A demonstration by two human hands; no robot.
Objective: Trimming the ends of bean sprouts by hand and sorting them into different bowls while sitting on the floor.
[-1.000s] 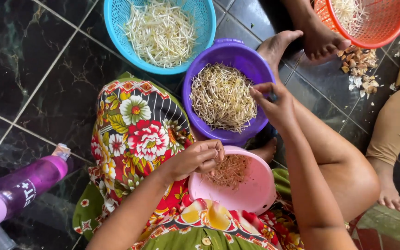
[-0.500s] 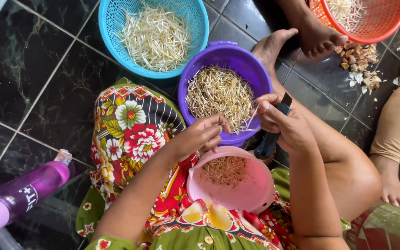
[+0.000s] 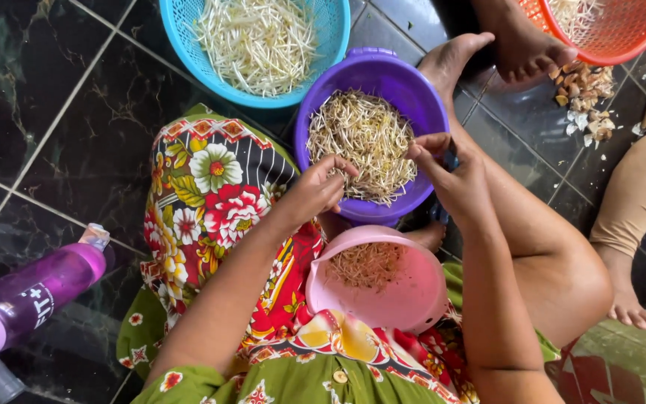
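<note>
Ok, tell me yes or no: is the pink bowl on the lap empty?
No, the pink bowl holds a small heap of brownish sprout trimmings in its upper left part.

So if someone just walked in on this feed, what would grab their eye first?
Probably the purple bowl of bean sprouts at centre, with the left hand and right hand both at its near edge. Just below sits a pink bowl of brownish trimmings on the lap, against a bright floral cloth. A blue basket of pale sprouts sits above.
</note>
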